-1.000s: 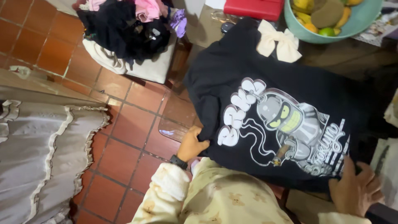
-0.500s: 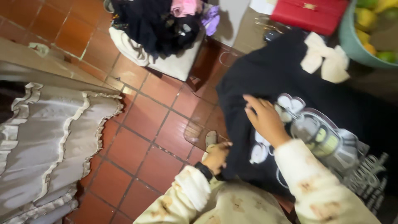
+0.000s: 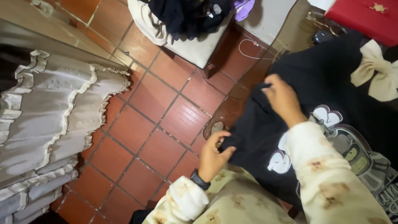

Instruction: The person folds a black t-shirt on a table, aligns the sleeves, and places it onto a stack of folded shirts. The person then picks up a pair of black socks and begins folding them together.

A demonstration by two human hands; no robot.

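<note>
Over the desk edge, left hand [image 3: 213, 154] and right hand [image 3: 283, 98] pinch a black T-shirt [image 3: 327, 83], each grip closed on cloth; hanging fabric might slide to the tiled floor [image 3: 166, 120].

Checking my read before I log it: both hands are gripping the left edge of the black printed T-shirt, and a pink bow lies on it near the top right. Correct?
Not quite. The bow is cream, not pink, in the head view. The rest holds: left hand and right hand grip the left edge of the black printed T-shirt.

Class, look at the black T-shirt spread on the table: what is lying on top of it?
On the black T-shirt lie a cream bow and the right hand; the left hand pinches its edge. The table beneath is mostly covered.
</note>
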